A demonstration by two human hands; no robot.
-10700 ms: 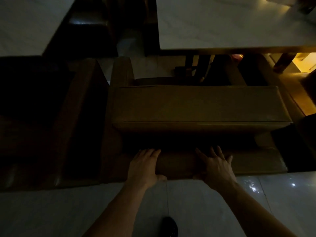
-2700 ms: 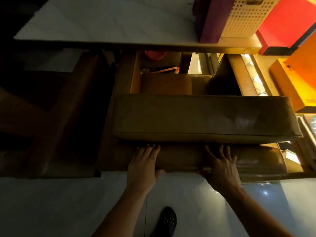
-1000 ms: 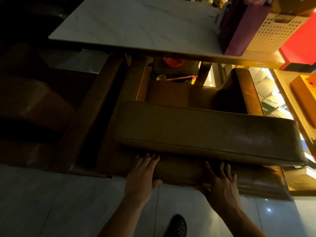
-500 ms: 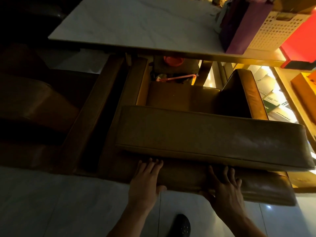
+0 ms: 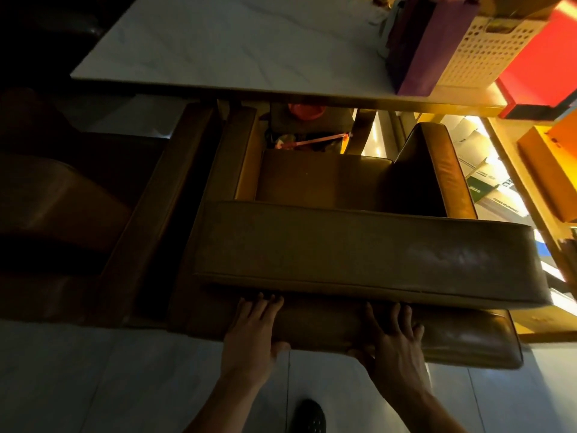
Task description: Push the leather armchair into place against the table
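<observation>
table (image 5: 237,48) nearer, armchair (image 5: 359,260) advanced, hands still pressing

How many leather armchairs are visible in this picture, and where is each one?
2. One armchair is in the middle, facing the table, with both hands on its back. A second armchair stands beside it on the left, mostly in darkness; more may be hidden there.
</observation>
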